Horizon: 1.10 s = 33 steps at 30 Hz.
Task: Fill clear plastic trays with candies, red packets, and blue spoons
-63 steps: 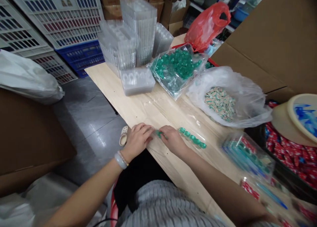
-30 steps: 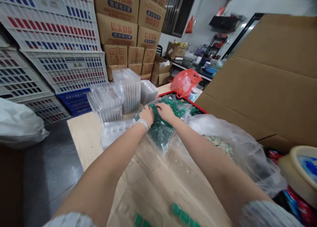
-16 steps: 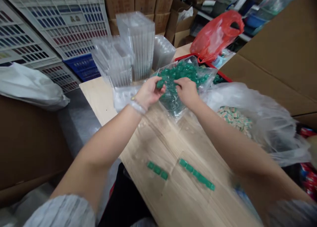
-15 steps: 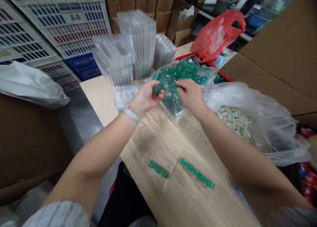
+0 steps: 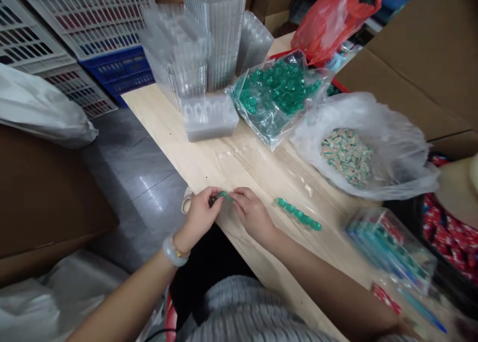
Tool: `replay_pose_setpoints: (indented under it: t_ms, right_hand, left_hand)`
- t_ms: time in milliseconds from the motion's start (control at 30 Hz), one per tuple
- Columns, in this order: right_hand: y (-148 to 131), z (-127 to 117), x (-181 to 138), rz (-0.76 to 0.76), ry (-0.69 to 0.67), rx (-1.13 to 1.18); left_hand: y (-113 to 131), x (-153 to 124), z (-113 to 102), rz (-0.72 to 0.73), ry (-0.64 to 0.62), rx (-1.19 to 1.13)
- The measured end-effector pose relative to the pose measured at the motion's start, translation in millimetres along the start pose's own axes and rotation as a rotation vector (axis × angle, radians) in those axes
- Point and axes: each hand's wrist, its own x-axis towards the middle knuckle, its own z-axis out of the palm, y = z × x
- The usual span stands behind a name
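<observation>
Over the table's near left edge, my left hand (image 5: pixel 201 210) is closed around a small translucent green piece (image 5: pixel 223 194); its palm is hidden, so I cannot tell if more are inside. Facing it, my right hand (image 5: pixel 254 215) has thumb and fingers pinched at the other side of the same piece. To the right of my hands lies a straight row of green pieces (image 5: pixel 298 213) on the wooden table (image 5: pixel 257 172). An open clear bag of green pieces (image 5: pixel 280 88) rests farther back.
Stacks of clear plastic trays (image 5: pixel 224 38) stand at the back, with a lower stack (image 5: pixel 211 118) in front. A white plastic bag (image 5: pixel 396 148) holds small patterned pieces (image 5: pixel 347 155). Clear boxes (image 5: pixel 392 247) and a blue pen (image 5: pixel 425 309) lie right. A red bag (image 5: pixel 332 23) sits behind.
Both hands have come back from the bag of green pieces to the near edge and drawn together. The view has tilted downward, bringing the boxes and pen at right into sight.
</observation>
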Motion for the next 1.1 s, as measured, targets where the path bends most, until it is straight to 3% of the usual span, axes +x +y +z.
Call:
replay_pose_setpoints:
  t_ms: [167, 400, 567, 733, 967, 1100]
  right_hand:
    - [-10, 3, -10, -0.025, 0.035, -0.065]
    - [-2, 14, -13, 0.0, 0.114, -0.157]
    - [2, 10, -15, 0.004, 0.01, -0.29]
    - [-6, -5, -6, 0.017, 0.084, -0.092]
    - [-6, -11, 10, -0.016, -0.075, 0.09]
    - [1, -11, 11, 0.049, 0.048, 0.167]
  left_hand:
    - [-1, -2, 4, 0.062, 0.027, 0.146]
    - [-4, -4, 7, 0.152, 0.038, 0.13]
    - [-4, -3, 7, 0.148, 0.016, 0.101]
    - [-1, -5, 7, 0.194, -0.041, 0.136]
    - [-1, -6, 10, 0.24, -0.013, 0.153]
    - [-1, -7, -4, 0.228, 0.034, 0.186]
